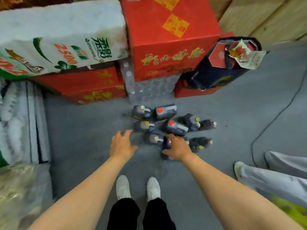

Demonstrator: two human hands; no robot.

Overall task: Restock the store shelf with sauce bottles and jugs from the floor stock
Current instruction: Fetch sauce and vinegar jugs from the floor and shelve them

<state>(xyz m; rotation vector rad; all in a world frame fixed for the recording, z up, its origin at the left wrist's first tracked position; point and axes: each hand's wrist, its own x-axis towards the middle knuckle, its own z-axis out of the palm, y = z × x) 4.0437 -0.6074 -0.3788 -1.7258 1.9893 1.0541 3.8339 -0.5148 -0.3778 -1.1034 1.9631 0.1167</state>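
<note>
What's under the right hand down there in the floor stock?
The right hand covers a dark jug with a red cap, at the near edge of the cluster. Only the jug's left side and part of the cap show; whether the fingers grip it cannot be told.

The right hand [177, 147] hides part of a dark jug [166, 143]; labels too blurred to read
</note>
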